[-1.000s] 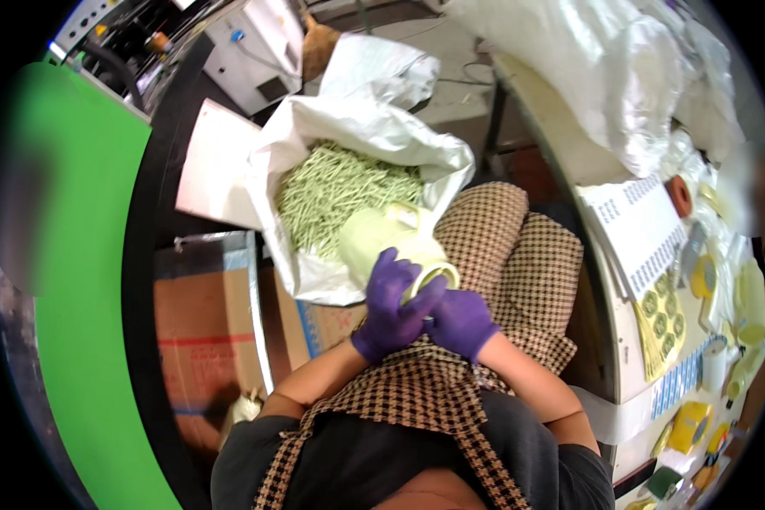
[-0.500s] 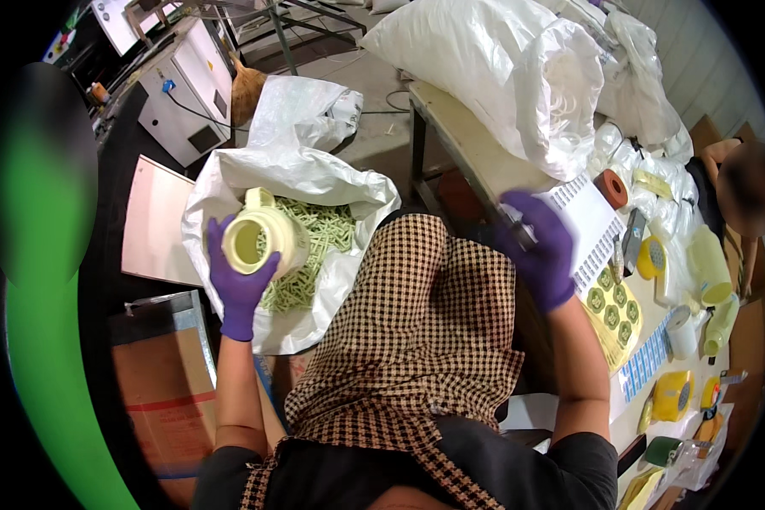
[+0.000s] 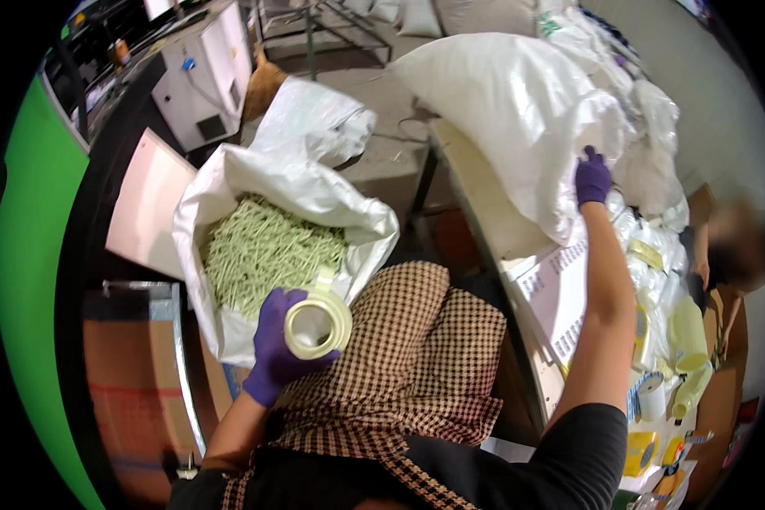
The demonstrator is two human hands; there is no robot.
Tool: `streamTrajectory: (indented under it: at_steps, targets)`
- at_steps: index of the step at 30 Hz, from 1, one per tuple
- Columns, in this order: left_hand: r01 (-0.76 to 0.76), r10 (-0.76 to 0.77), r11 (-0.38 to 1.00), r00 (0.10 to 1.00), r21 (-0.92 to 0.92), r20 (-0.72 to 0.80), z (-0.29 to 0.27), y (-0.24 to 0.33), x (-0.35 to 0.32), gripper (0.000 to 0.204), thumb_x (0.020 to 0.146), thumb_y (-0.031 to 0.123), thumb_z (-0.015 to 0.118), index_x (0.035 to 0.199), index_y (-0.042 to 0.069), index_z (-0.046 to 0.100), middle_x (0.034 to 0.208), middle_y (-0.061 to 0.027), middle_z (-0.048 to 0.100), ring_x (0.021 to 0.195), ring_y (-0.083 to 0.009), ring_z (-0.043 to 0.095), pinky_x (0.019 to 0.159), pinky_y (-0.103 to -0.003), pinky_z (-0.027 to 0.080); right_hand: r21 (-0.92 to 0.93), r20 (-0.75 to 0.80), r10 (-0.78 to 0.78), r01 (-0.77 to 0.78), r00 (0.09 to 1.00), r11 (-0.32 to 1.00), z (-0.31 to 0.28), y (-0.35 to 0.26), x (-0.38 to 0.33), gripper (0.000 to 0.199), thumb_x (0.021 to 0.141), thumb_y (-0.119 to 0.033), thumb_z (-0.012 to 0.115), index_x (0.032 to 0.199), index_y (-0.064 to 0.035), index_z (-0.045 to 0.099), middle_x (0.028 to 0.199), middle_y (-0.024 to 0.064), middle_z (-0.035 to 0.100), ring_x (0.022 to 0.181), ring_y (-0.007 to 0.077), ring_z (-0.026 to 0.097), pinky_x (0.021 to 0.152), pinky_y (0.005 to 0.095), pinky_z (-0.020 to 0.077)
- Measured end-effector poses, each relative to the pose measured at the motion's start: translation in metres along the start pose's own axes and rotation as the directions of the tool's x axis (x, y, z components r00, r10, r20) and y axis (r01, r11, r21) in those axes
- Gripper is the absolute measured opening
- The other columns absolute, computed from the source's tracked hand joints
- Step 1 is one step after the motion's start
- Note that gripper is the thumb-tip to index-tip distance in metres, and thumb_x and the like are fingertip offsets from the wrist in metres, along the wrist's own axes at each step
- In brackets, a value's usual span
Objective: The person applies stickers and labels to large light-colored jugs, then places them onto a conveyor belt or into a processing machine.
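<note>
My left hand (image 3: 285, 353), in a purple glove, is closed round a pale yellow plastic jug (image 3: 342, 325), its round mouth facing up. The jug is over my lap, beside the near rim of an open white sack (image 3: 370, 217) filled with light green plastic strips (image 3: 268, 255). My right arm is stretched far forward to the right. At the mouth of a big white bag (image 3: 493, 110) is my gloved right hand (image 3: 593, 180), its fingers apart and no held object visible. What lies inside that bag is hard to make out.
The bag lies on a table (image 3: 484, 217) with printed sheets (image 3: 552, 297), a white roll (image 3: 651, 397), yellow tape (image 3: 642, 453) and pale yellow bottles (image 3: 687, 336). Another person (image 3: 735, 246) is at the far right. Cardboard (image 3: 136, 382) stands at my left.
My left hand has brought the jug from above the green strips toward my lap. My right hand has moved forward from the table's near edge to the white bag; the dark item in it no longer shows.
</note>
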State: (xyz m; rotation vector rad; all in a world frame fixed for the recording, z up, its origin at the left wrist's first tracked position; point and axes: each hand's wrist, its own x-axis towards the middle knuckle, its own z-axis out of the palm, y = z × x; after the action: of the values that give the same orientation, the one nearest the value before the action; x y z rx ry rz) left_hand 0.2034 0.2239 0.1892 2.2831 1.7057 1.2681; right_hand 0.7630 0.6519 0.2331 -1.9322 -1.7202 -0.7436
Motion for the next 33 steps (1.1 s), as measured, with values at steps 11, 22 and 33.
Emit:
streamTrajectory:
  at_steps: [11, 22, 33]
  targets:
    - [-0.026, 0.005, 0.987, 0.992, -0.160, -0.129, 0.009, 0.003, 0.007, 0.086, 0.058, 0.025, 0.097, 0.129, 0.002, 0.056, 0.118, -0.0162, 0.064, 0.107, -0.0383, 0.062, 0.097, -0.047, 0.049, 0.702, -0.202, -0.009, 0.152, 0.979, 0.696, -0.172, -0.041, -0.143, 0.011, 0.094, -0.007, 0.069, 0.102, 0.0015, 0.070, 0.096, 0.0039, 0.064, 0.088, 0.0132, 0.059, 0.083, 0.0280, 0.0495]
    - [-0.084, 0.087, 0.984, 0.996, -0.155, 0.009, -0.002, 0.027, 0.008, 0.087, 0.059, 0.024, 0.096, 0.131, 0.000, 0.055, 0.118, -0.0163, 0.064, 0.108, -0.0394, 0.062, 0.100, -0.047, 0.048, 0.999, 0.010, -0.643, 0.019, 0.765, 0.039, -0.299, -0.298, -0.318, 0.023, 0.077, 0.001, 0.071, 0.098, -0.0060, 0.073, 0.102, 0.0139, 0.074, 0.084, 0.0320, 0.074, 0.075, 0.0349, 0.0597]
    - [-0.167, 0.168, 0.963, 0.986, -0.213, -0.014, 0.012, 0.027, 0.007, 0.087, 0.059, 0.023, 0.090, 0.136, -0.001, 0.056, 0.124, -0.0182, 0.067, 0.116, -0.0377, 0.064, 0.108, -0.053, 0.045, 0.860, 0.243, -0.693, 0.180, 0.679, 0.478, -0.285, -0.312, -0.339, 0.019, 0.080, -0.005, 0.064, 0.096, -0.0090, 0.073, 0.089, 0.0097, 0.069, 0.072, 0.0314, 0.069, 0.065, 0.0414, 0.0559]
